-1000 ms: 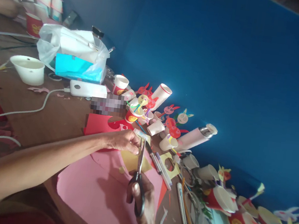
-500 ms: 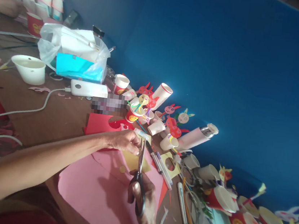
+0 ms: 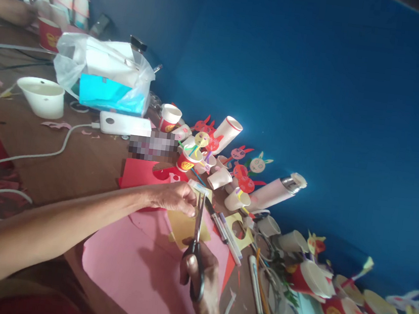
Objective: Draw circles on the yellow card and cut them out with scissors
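My right hand grips black-handled scissors, thumb and fingers in the loops, with the blades pointing away from me. Beside the blades, my left hand is closed in a pinch. A small bit of yellow paper seems to show at its fingertips, mostly hidden. Below both hands lies a large pink sheet. A yellow paper piece rests on it under the blades. Red paper lies just beyond my left wrist.
Pens and a yellow sheet with a round hole lie to the right. Paper cups with animal faces and a thermos line the wall. Left are a power bank, white cup and plastic bag. Another person's hand is upper left.
My hands and the scissors stay nearly in place, the blades slightly closer together. At the upper left, the other person's arm has shifted right, showing a bracelet.
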Motion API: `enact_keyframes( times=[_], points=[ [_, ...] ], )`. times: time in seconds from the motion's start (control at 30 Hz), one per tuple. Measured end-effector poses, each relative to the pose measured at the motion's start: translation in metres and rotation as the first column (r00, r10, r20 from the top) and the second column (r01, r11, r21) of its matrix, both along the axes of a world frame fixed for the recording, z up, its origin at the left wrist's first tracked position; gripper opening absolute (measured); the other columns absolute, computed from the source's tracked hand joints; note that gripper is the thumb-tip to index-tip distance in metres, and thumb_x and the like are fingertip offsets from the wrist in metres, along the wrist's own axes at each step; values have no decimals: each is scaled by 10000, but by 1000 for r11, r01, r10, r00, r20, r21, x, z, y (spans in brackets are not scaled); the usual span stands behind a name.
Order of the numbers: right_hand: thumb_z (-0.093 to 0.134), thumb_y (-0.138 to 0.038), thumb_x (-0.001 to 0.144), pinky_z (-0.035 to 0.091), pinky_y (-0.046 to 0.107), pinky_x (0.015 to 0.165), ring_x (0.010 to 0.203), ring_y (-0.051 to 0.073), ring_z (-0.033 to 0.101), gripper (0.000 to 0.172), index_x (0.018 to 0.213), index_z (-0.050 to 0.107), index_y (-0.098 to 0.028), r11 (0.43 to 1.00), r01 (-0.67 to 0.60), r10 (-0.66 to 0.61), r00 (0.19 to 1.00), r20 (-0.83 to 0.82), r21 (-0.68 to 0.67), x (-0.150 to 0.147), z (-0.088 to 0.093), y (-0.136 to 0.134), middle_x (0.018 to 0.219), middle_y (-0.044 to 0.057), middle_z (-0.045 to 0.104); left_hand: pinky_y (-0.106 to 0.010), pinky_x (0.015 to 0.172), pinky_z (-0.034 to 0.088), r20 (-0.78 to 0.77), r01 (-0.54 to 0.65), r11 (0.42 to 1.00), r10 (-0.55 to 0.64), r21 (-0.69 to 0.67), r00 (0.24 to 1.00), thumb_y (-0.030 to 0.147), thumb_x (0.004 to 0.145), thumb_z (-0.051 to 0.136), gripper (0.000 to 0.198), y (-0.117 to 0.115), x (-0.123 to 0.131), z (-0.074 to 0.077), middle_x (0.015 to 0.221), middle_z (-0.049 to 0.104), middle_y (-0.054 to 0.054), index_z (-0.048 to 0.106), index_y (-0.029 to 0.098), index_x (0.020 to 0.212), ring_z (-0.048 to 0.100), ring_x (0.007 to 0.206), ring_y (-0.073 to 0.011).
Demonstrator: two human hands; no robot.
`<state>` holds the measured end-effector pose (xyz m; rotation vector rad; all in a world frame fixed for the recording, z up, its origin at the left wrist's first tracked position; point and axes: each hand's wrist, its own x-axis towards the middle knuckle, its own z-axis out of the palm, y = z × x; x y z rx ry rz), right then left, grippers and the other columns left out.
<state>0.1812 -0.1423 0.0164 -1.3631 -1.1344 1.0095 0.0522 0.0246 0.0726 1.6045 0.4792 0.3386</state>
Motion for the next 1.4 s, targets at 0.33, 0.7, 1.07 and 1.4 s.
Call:
enact_keyframes(
  times=[0.33, 0.7, 1.07, 1.4],
  points=[
    [596, -406, 760, 445, 377, 618, 679, 249, 560, 222, 948, 582, -290, 978, 184, -193, 977, 93, 97, 9, 27, -3, 770, 53, 613, -244, 617, 373, -15, 151, 985, -150, 86, 989, 215, 649, 623, 68, -12, -1, 1, 834, 635, -19, 640, 167, 604, 525, 716, -148],
    [649, -320, 722, 476, 357, 684, 749, 234, 586, 204, 903, 571, -268, 958, 278, -286, 951, 122, 75, 0, 36, -1, 804, 23, 615, -245, 739, 426, 66, 218, 971, -225, 103, 972, 242, 711, 621, 128, -30, 10, -1, 901, 666, -42, 708, 168, 653, 583, 851, -177],
    [628, -328, 712, 425, 257, 598, 619, 137, 518, 166, 712, 542, -186, 879, 470, -477, 869, 133, 86, 0, 42, 0, 729, -5, 557, -216, 653, 439, 220, -296, 934, 252, 198, 942, 334, 761, 572, 216, -27, 13, -4, 1165, 557, -87, 679, 158, 826, 561, 897, -183],
    [612, -352, 765, 413, 231, 584, 641, 142, 536, 193, 883, 557, -209, 861, 499, -507, 856, 101, 96, -1, 33, -2, 711, -29, 564, -189, 479, 329, 122, 23, 992, -8, -125, 992, 403, 692, 661, 266, -50, 23, -14, 586, 510, 25, 634, 140, 707, 419, 522, -74]
  ],
)
